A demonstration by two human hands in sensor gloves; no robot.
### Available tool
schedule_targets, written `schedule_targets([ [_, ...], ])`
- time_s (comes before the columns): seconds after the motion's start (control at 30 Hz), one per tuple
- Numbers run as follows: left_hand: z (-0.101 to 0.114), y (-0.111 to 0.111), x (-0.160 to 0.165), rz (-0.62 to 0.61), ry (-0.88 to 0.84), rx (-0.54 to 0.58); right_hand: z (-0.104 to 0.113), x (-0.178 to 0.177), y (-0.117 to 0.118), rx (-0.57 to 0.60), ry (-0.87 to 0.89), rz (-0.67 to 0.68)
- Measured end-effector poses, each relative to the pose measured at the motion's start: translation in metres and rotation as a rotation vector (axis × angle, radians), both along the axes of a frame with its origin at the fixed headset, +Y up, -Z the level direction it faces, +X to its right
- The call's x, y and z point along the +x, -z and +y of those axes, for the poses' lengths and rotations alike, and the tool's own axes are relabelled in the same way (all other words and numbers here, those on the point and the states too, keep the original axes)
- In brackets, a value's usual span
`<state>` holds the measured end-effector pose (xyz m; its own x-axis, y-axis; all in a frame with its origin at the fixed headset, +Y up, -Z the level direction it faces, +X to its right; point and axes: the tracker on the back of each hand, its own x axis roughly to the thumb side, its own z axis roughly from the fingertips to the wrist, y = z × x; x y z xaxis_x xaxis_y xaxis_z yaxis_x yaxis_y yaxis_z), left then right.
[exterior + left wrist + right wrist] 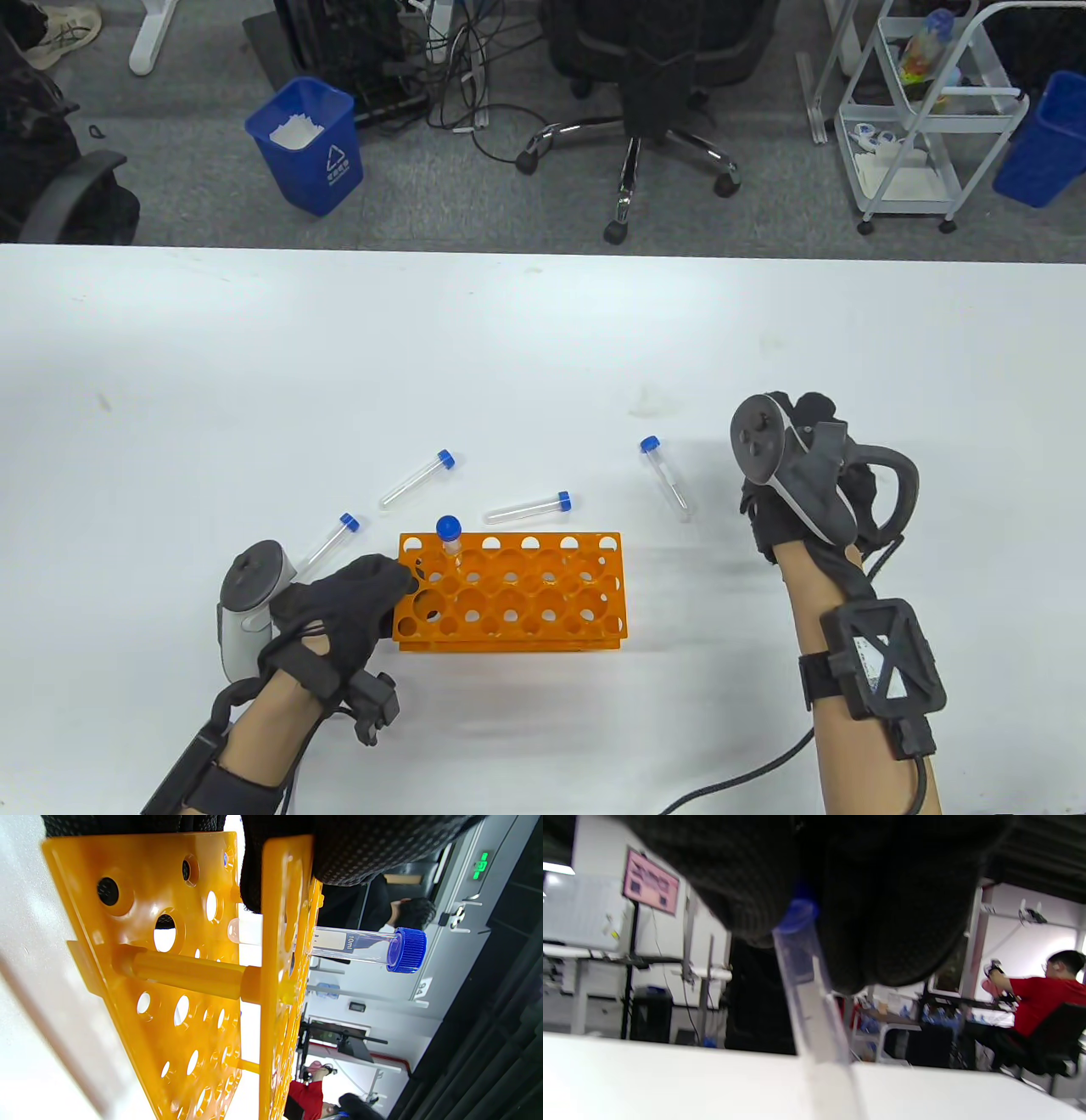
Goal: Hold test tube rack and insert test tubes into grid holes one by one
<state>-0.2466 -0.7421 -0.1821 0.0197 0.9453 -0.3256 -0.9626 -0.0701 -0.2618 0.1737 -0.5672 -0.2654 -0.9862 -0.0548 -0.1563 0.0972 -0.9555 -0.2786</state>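
Orange rack (517, 594), light rigid plastic, stood on tabletop (509, 340), left hand (339, 603) gripping its left end. 1 capped tube (448, 536) seated upright. Right hand (840, 899) held another tube (814, 1001) near its cap; smooth and probably slippery, best pinched just below the cap.

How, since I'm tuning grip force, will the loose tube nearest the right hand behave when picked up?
Probably light: the tube looks clear, empty plastic. Likely to roll if nudged, being round and lying flat on the table. Its smooth wall may slip; the blue cap likely grips better.
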Motion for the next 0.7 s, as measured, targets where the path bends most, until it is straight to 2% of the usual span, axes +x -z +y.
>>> schedule_targets([
  [0.1, 0.000, 0.000, 0.001, -0.008, 0.002, 0.002, 0.032, -0.019, -0.017, 0.100, -0.006, 0.076],
  [0.2, 0.001, 0.000, 0.001, -0.013, 0.000, 0.006, 0.054, -0.043, -0.034, 0.165, 0.026, 0.188],
  [0.3, 0.001, 0.000, 0.001, -0.011, -0.007, 0.007, 0.065, -0.069, -0.050, 0.190, 0.030, 0.294],
  [0.43, 0.001, 0.000, 0.001, -0.013, -0.008, 0.009, 0.067, -0.099, -0.065, 0.171, 0.050, 0.426],
  [0.57, 0.001, 0.000, 0.001, -0.013, -0.012, 0.012, 0.056, -0.127, -0.076, 0.112, 0.070, 0.539],
  [0.7, 0.001, 0.000, 0.001, -0.013, -0.012, 0.011, 0.043, -0.143, -0.080, 0.053, 0.058, 0.596],
])
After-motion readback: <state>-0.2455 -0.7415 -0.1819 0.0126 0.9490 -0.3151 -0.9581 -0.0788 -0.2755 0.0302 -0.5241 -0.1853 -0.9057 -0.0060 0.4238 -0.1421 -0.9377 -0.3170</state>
